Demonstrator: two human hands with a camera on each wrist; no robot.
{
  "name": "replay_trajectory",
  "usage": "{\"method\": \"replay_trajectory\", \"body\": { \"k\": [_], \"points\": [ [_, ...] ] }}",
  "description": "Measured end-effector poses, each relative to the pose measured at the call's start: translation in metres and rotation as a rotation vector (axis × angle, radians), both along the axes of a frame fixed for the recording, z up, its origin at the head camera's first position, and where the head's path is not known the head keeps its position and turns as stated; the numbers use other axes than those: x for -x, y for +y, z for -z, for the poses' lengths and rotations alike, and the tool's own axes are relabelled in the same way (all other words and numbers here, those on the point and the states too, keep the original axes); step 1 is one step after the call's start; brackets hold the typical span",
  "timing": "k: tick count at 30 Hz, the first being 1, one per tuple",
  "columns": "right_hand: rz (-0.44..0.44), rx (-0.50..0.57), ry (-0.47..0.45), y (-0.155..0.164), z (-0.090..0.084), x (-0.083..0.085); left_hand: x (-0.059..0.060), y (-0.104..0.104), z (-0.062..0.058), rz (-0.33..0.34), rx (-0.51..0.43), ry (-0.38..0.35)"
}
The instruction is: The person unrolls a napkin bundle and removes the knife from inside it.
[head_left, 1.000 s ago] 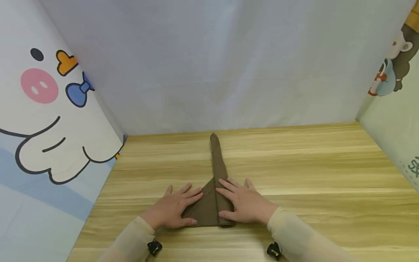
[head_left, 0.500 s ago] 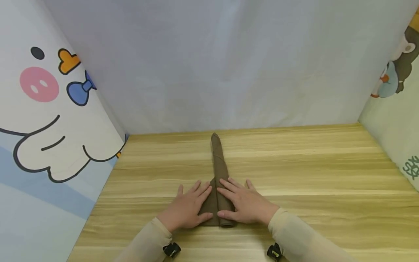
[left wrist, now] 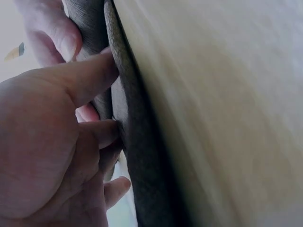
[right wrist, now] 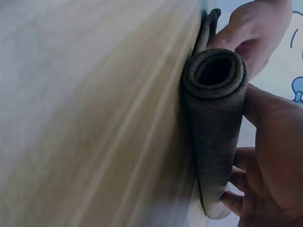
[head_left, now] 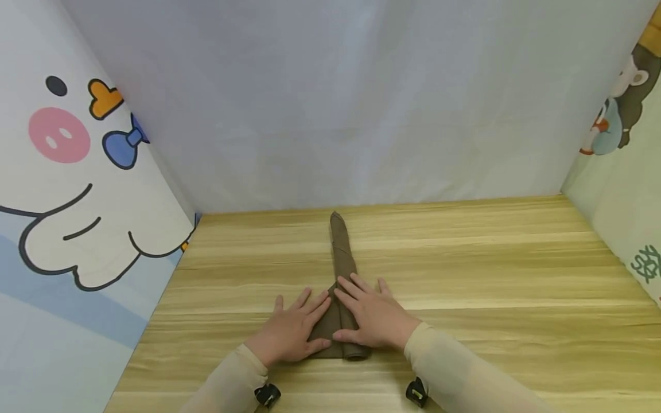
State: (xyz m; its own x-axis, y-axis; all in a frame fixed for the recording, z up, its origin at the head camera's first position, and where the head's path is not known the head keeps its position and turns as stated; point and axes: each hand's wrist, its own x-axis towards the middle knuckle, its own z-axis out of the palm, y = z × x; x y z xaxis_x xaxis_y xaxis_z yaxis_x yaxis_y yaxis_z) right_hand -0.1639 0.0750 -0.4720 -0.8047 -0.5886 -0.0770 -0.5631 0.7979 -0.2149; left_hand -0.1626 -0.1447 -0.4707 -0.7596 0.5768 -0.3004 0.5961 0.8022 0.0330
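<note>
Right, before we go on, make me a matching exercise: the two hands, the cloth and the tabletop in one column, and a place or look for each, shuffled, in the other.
Column one
1. left hand
2. right hand
3. cloth
4. tabletop

Column two
A. yellowish, wood-grained
B. resting on the rolled part
C. brown, partly rolled up
D. resting on the flat part

Right pairs: 1-D, 2-B, 3-C, 4-A

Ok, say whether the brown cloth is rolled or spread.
Partly rolled: the brown cloth has a coiled, hollow end and a flat flap alongside.
</note>
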Motion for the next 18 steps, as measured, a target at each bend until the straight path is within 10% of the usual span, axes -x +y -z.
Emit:
{"method": "replay_trajectory", "body": {
  "k": [18],
  "points": [
    [0.083,0.054,-0.085,0.026,-0.005,-0.006,0.0,-0.001,-0.002,-0.006,-0.012,-0.015]
  ]
}}
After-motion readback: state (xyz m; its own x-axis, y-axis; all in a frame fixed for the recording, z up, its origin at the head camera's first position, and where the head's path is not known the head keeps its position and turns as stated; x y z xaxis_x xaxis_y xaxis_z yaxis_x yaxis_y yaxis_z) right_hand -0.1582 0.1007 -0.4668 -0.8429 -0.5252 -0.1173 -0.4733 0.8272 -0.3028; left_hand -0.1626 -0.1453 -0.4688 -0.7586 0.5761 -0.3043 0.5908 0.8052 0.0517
